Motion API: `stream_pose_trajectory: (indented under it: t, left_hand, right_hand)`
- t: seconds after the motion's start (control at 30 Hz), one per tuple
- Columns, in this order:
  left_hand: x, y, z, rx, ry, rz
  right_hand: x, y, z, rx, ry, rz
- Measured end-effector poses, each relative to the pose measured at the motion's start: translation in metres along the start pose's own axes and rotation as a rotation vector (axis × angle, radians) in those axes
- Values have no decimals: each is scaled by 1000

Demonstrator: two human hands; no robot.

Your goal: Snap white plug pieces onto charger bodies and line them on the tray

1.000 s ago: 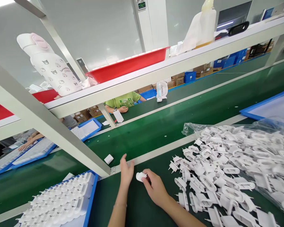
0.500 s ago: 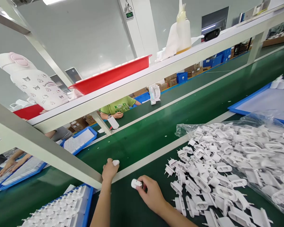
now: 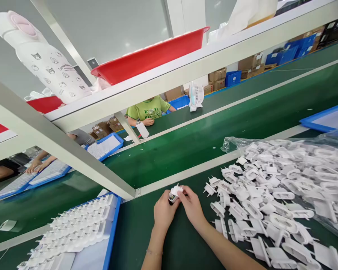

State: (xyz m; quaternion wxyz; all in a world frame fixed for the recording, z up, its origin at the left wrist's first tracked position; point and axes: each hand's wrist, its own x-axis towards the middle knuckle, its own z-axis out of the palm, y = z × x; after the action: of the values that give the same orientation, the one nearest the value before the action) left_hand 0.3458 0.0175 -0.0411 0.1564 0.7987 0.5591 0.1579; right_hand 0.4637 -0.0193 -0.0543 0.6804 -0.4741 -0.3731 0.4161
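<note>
Housing (image 3: 171, 198), small and white with its open mouth facing up, is held just above the green bench (image 3: 132, 236), directly in front of the person. A white cap (image 3: 176, 190) with prongs sits at that mouth; whether it is seated cannot be told. The left hand (image 3: 163, 212) is curled closed around the housing, fingertips at its side. The right hand (image 3: 192, 206) pinches the cap between thumb and fingers, the rest of the hand loosely bent. Both hands nearly meet.

Good work here would likely mean keeping the housing steady, squaring the cap's rim to the mouth, tucking in anything inside, then pressing evenly, clear of the prongs. A tilted cap could jam.

To the right lies a pile of loose caps (image 3: 281, 221); to the left, a blue-rimmed tray (image 3: 114, 228) holds rows of pronged pieces (image 3: 81, 221).
</note>
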Motion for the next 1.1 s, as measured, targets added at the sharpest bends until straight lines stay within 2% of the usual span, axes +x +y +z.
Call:
stream_pose_trajectory:
  t: [0.13,0.23,0.3,0.4,0.57,1.1]
  left_hand:
    - [0,-8,-2,-157,-43,35]
    - [1,-13,-5,-253,-20,78]
    - [1,-14,-5,-304,-21,110]
    - [0,-12,-4,-377,-101,128]
    - [-2,-7,-4,-401,-170,145]
    - [-2,-9,-6,-442,-204,123]
  right_hand:
    - [4,-1,-7,-26,69,8]
    - [5,-1,-9,-15,37,0]
    - [4,0,-9,-96,7,-33]
    - [2,-1,-9,-323,-53,-129]
    - [-1,0,-11,-521,-115,-245]
    - [0,-3,-18,-674,-231,-241]
